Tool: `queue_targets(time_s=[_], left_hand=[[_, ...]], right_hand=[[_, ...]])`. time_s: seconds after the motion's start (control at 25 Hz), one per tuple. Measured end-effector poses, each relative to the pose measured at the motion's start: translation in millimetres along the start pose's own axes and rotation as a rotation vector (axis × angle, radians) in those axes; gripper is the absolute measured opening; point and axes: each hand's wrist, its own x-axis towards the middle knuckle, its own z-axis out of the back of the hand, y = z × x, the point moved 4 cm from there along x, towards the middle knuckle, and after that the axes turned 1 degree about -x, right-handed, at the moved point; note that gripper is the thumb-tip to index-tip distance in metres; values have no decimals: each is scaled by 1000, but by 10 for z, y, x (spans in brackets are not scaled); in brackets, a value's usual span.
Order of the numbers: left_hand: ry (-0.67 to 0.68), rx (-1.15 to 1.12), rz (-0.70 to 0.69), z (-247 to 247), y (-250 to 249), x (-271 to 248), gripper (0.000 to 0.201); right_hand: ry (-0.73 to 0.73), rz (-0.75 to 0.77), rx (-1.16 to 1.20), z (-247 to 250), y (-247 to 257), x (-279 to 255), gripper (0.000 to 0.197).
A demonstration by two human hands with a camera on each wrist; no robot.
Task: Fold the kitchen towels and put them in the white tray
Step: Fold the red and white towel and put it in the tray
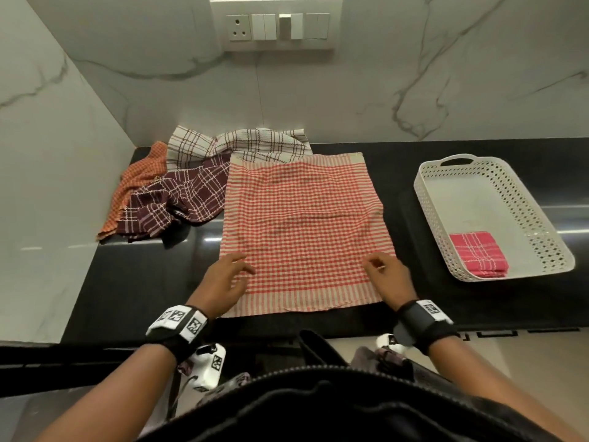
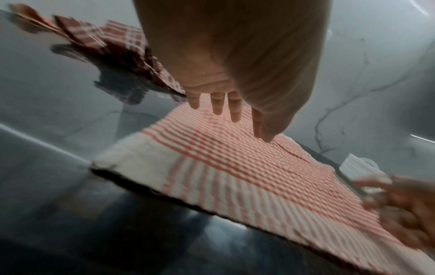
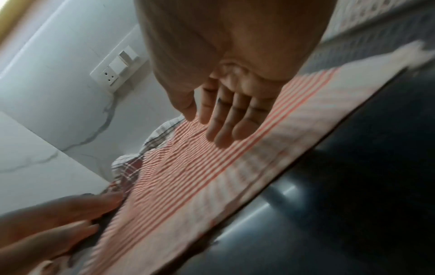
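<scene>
A red-and-white checked towel (image 1: pixel 302 231) lies spread flat on the black counter (image 1: pixel 143 275) in front of me. My left hand (image 1: pixel 228 275) hovers over the towel's near left part, fingers straight and spread, holding nothing. My right hand (image 1: pixel 384 272) is over the near right part, fingers loosely extended, also holding nothing. The left wrist view shows the left hand (image 2: pixel 226 106) just above the towel (image 2: pixel 235 167). The right wrist view shows the right hand (image 3: pixel 230 119) low over the towel (image 3: pixel 188 176). A white perforated tray (image 1: pixel 522 199) at the right holds a folded pink towel (image 1: pixel 478 253).
A heap of unfolded towels sits at the back left: an orange one (image 1: pixel 134 186), a maroon plaid one (image 1: pixel 178 202) and a white one with brown lines (image 1: pixel 236 145). Marble walls close the left and back. A switch panel (image 1: pixel 275 23) is on the back wall.
</scene>
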Motion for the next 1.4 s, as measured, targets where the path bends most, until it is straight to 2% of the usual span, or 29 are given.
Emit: queue_targets(time_s=[0.12,0.2,0.28,0.36,0.48,0.56,0.68,0.8,0.88,0.92,1.0,1.08,1.16,1.32,1.4], left_hand=[[109,216,-20,-355,-219,219,65],[219,348,73,-543,-192,266,86],[265,404,129,-603,-64,240,104],[263,429,139,-585,109,176,118],[249,421,133,-550,279,115,130],[254,413,125,-552,290,119,131],[283,403,133,-534,253,162,137],[296,398,145,-487,209,202,141],[308,407,154,-455,180,227,144],[314,408,161,-443,168,241,146],[326,408,177,-439,175,264,145],[311,402,187,-438,197,274,138],[283,390,199,-447,220,263,132],[292,391,222,-461,195,236,135],[275,388,225,-417,162,287,134]], right_hand=[[328,-166,474,-729,363,-118,9],[423,-331,737,-996,425,-191,20],[365,-439,910,-932,315,-192,25],[238,-504,1110,-660,35,-148,33],[-104,-572,1306,-81,-479,-97,42],[-279,-573,1197,215,-651,-84,38],[-308,-382,692,367,-510,19,22],[-168,-42,258,131,-150,222,25],[-3,137,39,-132,-4,341,46],[92,181,-75,-247,25,390,55],[251,225,-305,-369,22,439,66],[329,248,-481,-353,-86,478,81],[313,203,-580,-225,-266,536,92],[242,6,-581,8,-452,601,81],[206,-17,-564,16,-330,663,79]])
